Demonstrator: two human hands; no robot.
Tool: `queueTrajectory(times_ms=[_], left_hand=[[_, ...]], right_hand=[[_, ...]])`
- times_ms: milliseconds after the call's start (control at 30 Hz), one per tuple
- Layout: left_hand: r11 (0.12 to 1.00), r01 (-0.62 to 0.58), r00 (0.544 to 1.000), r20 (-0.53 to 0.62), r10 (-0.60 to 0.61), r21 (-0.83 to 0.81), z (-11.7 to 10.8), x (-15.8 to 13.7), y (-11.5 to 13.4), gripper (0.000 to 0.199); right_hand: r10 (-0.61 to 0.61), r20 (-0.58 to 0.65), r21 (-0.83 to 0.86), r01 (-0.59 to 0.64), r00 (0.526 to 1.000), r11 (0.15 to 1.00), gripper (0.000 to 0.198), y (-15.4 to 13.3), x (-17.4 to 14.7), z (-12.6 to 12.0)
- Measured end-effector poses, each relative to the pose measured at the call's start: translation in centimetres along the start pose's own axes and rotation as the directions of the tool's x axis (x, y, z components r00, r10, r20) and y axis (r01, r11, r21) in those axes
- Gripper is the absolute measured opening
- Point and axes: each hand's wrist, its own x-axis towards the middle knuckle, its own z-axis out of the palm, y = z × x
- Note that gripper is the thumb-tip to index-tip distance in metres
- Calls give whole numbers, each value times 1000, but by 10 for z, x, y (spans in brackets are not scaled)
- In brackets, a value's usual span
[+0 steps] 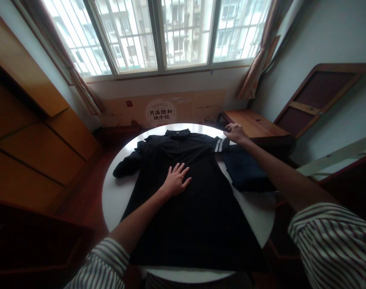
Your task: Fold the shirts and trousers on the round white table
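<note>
A black polo shirt (195,208) lies spread out on a round white table (116,200), its collar (178,133) toward the window. Flat on the chest of the shirt rests my left hand (177,180), fingers spread. My right hand (235,132) is at the end of the right sleeve, which has two white stripes (218,145). Its fingers are apart and slightly bent; whether they touch the cloth I cannot tell. The left sleeve (129,162) looks bunched. Under my right forearm lies a folded dark navy cloth (246,168).
A wooden cabinet (258,124) stands beyond the table at the right, near a leaning wooden frame (318,96). Orange-brown cupboards (29,148) line the left side. Barred windows (159,36) with curtains (252,76) are ahead, above a printed cardboard panel (160,110).
</note>
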Motion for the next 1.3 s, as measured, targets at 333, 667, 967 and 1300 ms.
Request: queueTrajectory(times_ms=[333,667,967,1300], left_hand=[[999,-42,996,76,43,-15,-9,-14,18,59],[933,-338,894,268,360,-125,-50,-179,44,91],[947,-274,961,77,265,165,-54,-260,-5,58],[984,-17,987,154,44,-175,-64,-284,-3,44]], right_hand=[[-595,400,121,603,698,789,41,-92,-294,12],[-682,232,-40,708,693,705,41,-49,-380,0],[-725,223,-86,754,652,652,48,-31,-378,-25],[-600,359,-68,661,715,747,32,-17,-362,-43]])
